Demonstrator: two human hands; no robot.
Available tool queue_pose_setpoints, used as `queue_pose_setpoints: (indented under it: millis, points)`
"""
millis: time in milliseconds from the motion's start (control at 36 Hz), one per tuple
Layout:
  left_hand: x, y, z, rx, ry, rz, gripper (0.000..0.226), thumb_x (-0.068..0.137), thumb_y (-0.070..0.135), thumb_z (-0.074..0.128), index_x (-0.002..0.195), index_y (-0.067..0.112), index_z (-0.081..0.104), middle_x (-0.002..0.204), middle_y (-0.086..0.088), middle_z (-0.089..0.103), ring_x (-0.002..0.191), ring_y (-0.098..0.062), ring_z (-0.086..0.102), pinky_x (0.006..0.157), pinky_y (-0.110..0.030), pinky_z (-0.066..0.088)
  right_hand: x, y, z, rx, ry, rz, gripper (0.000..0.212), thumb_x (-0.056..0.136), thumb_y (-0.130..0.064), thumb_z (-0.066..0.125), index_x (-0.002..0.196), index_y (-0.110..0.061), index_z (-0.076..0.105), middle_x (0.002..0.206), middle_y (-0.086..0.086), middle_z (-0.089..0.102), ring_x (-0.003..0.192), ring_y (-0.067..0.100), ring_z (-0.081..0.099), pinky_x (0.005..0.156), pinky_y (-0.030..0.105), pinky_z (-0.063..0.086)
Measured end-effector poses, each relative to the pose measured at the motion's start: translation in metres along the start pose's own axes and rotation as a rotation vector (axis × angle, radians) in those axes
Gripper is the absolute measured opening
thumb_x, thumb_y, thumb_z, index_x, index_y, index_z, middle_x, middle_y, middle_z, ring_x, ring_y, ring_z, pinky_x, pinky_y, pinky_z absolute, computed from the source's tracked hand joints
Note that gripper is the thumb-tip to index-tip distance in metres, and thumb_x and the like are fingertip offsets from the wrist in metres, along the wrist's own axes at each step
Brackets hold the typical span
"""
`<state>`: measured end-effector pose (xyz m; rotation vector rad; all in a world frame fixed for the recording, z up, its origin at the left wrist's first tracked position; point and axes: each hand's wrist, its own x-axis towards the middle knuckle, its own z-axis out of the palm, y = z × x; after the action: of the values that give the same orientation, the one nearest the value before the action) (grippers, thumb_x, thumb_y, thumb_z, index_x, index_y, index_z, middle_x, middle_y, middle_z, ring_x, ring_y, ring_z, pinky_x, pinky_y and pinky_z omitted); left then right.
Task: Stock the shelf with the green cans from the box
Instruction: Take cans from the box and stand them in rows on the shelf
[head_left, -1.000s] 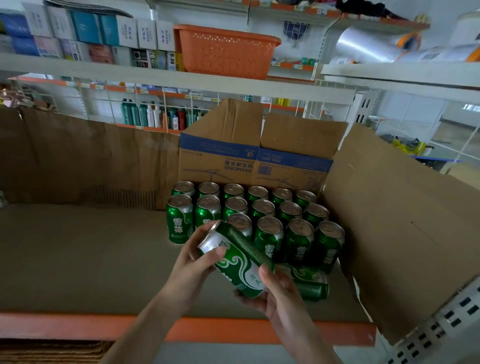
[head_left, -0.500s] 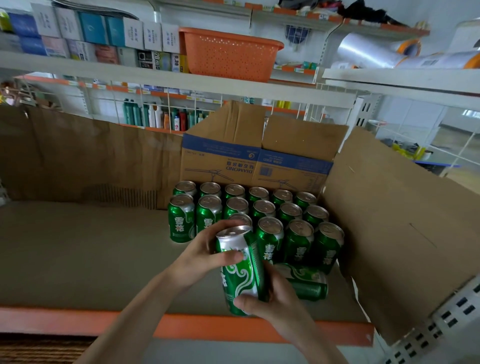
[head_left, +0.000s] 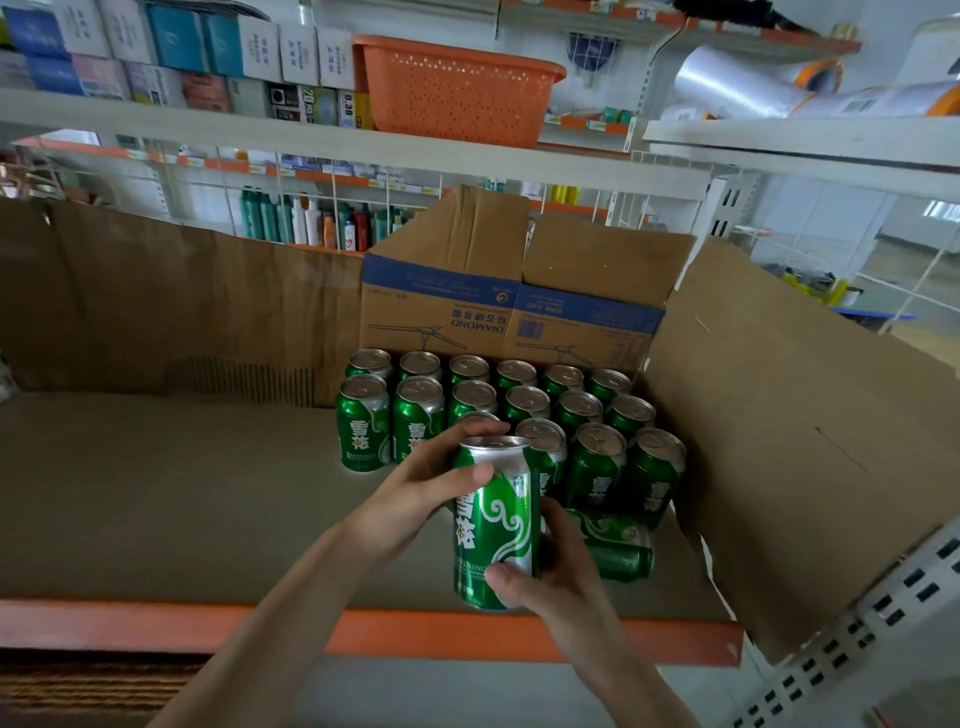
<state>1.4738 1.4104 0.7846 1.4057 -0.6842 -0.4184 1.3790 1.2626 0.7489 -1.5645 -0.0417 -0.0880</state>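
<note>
An upright green can (head_left: 493, 525) is held between both my hands above the front of the shelf (head_left: 156, 499). My left hand (head_left: 421, 483) grips its top from the left, fingers curled over the rim. My right hand (head_left: 550, 577) holds its lower part, thumb across the front. Behind it stand several green cans (head_left: 524, 410) in rows on the cardboard-lined shelf. One more green can (head_left: 613, 545) lies on its side just right of the held one. A cardboard box (head_left: 498, 296) with a blue band stands behind the rows.
A big cardboard flap (head_left: 810, 431) walls off the right side, and cardboard (head_left: 156, 291) lines the back. The shelf's orange front edge (head_left: 156, 623) runs below my hands. An orange basket (head_left: 457, 88) and small boxes sit on the shelf above.
The can in my hands has turned from tilted to upright and has come a little lower and toward the shelf's front. Both hands kept hold of it.
</note>
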Motion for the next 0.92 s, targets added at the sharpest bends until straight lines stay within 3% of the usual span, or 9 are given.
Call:
queue_pose_setpoints:
  millis: [139,250,389,472,639,722,806,917]
  points:
    - [-0.001,-0.001,0.003,-0.156,-0.011,-0.014,0.062,0.063,0.036,0.076,0.119,0.017,0.060,0.127,-0.006,0.059,0.113,-0.024,0.060,0.085,-0.027,0.051,-0.001,0.001,0.000,0.022,-0.042,0.034,0.070,0.057,-0.034,0.073,0.119,-0.017,0.046,0.107,-0.010,0.070,0.100,0.013,0.066,0.075,0.027,0.054]
    - [0.001,-0.001,0.004,-0.077,0.016,0.003,0.052,0.066,0.038,0.071,0.115,0.024,0.063,0.126,-0.005,0.060,0.113,-0.022,0.060,0.092,-0.030,0.051,-0.002,0.001,0.000,0.026,-0.057,0.043,0.070,0.058,-0.035,0.071,0.121,-0.017,0.046,0.109,-0.013,0.069,0.103,0.010,0.065,0.076,0.023,0.053]
    - [0.002,0.000,0.006,-0.073,0.070,0.026,0.077,0.056,0.054,0.080,0.117,0.012,0.059,0.114,0.000,0.068,0.103,-0.018,0.065,0.079,-0.021,0.051,0.000,0.000,-0.001,0.014,-0.079,0.049,0.057,0.065,-0.033,0.070,0.117,-0.020,0.049,0.109,-0.016,0.069,0.104,0.007,0.064,0.078,0.021,0.052]
    - [0.004,0.001,0.006,-0.069,0.105,0.045,0.069,0.060,0.038,0.077,0.119,0.007,0.057,0.110,-0.003,0.070,0.099,-0.016,0.067,0.076,-0.019,0.051,0.002,0.001,-0.001,-0.031,-0.045,0.029,0.059,0.067,-0.038,0.069,0.121,-0.022,0.050,0.115,-0.010,0.067,0.109,0.012,0.062,0.085,0.027,0.052]
    - [0.008,-0.002,0.006,0.011,0.220,0.036,0.054,0.068,0.030,0.074,0.116,0.011,0.061,0.105,-0.004,0.071,0.098,-0.015,0.067,0.075,-0.016,0.051,0.001,0.012,0.004,-0.075,0.074,-0.019,0.069,0.054,-0.037,0.078,0.117,-0.029,0.049,0.108,-0.013,0.068,0.105,0.008,0.063,0.079,0.021,0.052]
    - [0.010,-0.002,0.008,0.037,0.261,0.037,0.049,0.074,0.024,0.075,0.118,0.009,0.060,0.106,-0.003,0.070,0.095,-0.006,0.066,0.074,-0.012,0.050,0.001,0.013,0.009,-0.094,0.104,-0.056,0.064,0.059,-0.032,0.079,0.115,-0.030,0.047,0.108,-0.026,0.065,0.102,0.003,0.063,0.078,0.017,0.051]
    - [0.011,-0.002,0.011,0.082,0.303,0.062,0.055,0.068,0.029,0.071,0.120,0.012,0.059,0.101,0.008,0.069,0.089,0.005,0.065,0.070,-0.009,0.047,0.004,0.013,0.010,-0.047,0.137,-0.031,0.054,0.064,-0.026,0.075,0.113,-0.029,0.053,0.104,-0.018,0.069,0.098,0.006,0.065,0.076,0.018,0.052]
    - [0.014,-0.005,0.011,0.122,0.347,0.059,0.057,0.070,0.029,0.073,0.123,0.015,0.056,0.099,0.014,0.067,0.086,0.008,0.064,0.070,-0.008,0.047,0.008,0.011,0.008,-0.054,0.145,-0.022,0.043,0.068,-0.023,0.077,0.107,-0.028,0.059,0.099,-0.016,0.071,0.091,0.004,0.067,0.074,0.018,0.052]
